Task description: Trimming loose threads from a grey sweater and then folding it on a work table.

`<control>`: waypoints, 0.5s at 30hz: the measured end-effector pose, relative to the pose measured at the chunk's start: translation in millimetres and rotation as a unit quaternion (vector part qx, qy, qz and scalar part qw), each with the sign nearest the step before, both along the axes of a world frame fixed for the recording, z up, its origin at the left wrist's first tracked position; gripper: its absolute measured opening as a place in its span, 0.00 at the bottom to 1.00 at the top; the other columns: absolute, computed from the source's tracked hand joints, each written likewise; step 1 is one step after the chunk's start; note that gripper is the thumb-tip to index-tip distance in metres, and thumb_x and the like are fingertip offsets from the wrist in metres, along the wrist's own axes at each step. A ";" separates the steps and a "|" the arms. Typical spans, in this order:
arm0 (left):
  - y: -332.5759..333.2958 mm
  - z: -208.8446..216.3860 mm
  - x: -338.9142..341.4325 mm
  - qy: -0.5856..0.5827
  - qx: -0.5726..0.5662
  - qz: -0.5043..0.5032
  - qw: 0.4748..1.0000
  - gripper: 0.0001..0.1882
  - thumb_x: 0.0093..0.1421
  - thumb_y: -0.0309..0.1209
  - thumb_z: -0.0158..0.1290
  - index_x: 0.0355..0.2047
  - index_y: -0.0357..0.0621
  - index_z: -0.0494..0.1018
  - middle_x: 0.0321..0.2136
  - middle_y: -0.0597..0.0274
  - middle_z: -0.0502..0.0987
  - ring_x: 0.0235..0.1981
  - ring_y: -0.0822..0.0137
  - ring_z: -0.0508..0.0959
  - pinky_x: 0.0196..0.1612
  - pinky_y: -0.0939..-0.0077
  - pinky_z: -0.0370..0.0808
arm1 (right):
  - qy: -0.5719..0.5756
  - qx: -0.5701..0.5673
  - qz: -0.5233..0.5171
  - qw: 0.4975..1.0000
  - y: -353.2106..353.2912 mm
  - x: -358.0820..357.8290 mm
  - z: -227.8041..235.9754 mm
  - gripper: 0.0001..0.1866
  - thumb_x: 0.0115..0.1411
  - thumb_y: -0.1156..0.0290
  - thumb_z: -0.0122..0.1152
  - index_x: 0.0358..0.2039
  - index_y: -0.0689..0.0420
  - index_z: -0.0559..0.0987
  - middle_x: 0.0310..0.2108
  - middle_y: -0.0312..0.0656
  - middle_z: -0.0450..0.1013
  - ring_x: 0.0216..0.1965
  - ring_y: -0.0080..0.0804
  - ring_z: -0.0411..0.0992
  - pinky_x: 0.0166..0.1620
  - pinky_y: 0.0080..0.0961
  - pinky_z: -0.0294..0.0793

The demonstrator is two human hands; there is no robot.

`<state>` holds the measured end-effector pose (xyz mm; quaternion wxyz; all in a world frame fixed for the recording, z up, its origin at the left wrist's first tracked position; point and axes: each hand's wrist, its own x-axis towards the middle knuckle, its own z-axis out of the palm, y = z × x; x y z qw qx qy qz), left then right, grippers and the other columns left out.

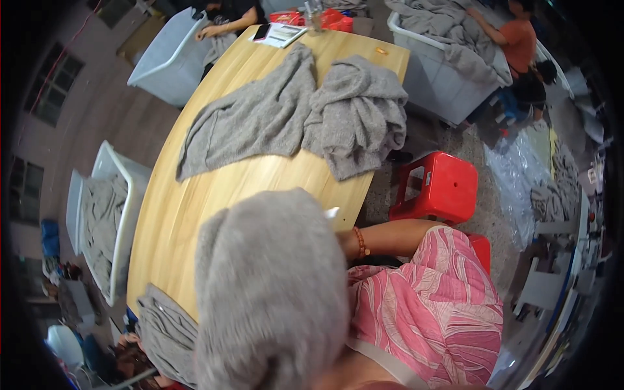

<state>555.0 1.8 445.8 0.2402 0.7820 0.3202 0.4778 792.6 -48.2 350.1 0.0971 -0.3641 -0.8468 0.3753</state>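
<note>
A grey knit garment (270, 279) is bunched up close in front of me, above the near part of the wooden table (195, 201), and looks slightly blurred. My right hand (346, 243), with a beaded bracelet at the wrist, reaches to the garment's right edge; its fingers are hidden behind the cloth. My left hand does not show. Beside the garment's upper right edge a small white piece (332, 212) sticks out. Farther off lie a spread grey knit piece (253, 120) and a heaped one (357, 114). Another grey knit piece (168, 331) hangs at the near left corner.
Red plastic stools (448, 188) stand to the right. White bins (133, 195) of grey knitwear flank the table, with another bin (432, 78) at far right. Two people work beyond. A phone (261, 32) and papers (283, 36) lie at the far end. Clear plastic sheeting (517, 179) covers some floor.
</note>
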 end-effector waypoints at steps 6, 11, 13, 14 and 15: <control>56.8 -27.1 84.8 -0.130 0.006 -0.023 0.991 0.22 0.55 0.28 0.49 0.49 0.33 0.61 0.44 0.52 0.71 0.43 0.71 0.72 0.47 0.79 0.69 | 0.118 0.082 -0.157 0.977 19.5 162.2 29.7 0.21 0.61 0.62 0.46 0.53 0.56 0.62 0.48 0.46 0.63 0.49 0.40 0.62 0.51 0.35 0.61; 96.9 -19.0 128.6 -0.235 0.014 0.009 0.972 0.27 0.57 0.32 0.50 0.54 0.33 0.57 0.48 0.49 0.69 0.47 0.73 0.71 0.50 0.78 0.69 | 0.223 0.142 -0.227 0.937 37.9 348.5 48.2 0.25 0.63 0.61 0.44 0.58 0.56 0.57 0.56 0.44 0.56 0.56 0.36 0.55 0.58 0.33 0.55; 46.8 35.9 239.0 -0.265 0.002 -0.228 0.937 0.26 0.56 0.30 0.53 0.53 0.38 0.60 0.52 0.56 0.65 0.53 0.66 0.65 0.56 0.70 0.64 | 0.236 0.150 -0.274 0.920 68.4 428.6 64.2 0.26 0.64 0.61 0.42 0.60 0.56 0.54 0.59 0.43 0.53 0.59 0.35 0.53 0.60 0.32 0.52; 55.7 40.2 273.7 -0.317 -0.016 -0.221 0.922 0.24 0.49 0.25 0.56 0.48 0.35 0.65 0.45 0.53 0.71 0.46 0.65 0.71 0.49 0.73 0.69 | 0.250 0.159 -0.296 0.908 87.0 457.3 74.9 0.27 0.65 0.61 0.42 0.61 0.55 0.53 0.61 0.42 0.52 0.61 0.34 0.51 0.62 0.31 0.51; 79.5 20.8 298.5 -0.325 0.016 -0.220 0.919 0.19 0.47 0.20 0.52 0.42 0.32 0.68 0.39 0.55 0.74 0.41 0.67 0.74 0.44 0.77 0.71 | 0.263 0.169 -0.315 0.896 100.5 486.9 83.4 0.27 0.65 0.61 0.41 0.62 0.55 0.52 0.62 0.42 0.50 0.62 0.33 0.50 0.63 0.31 0.49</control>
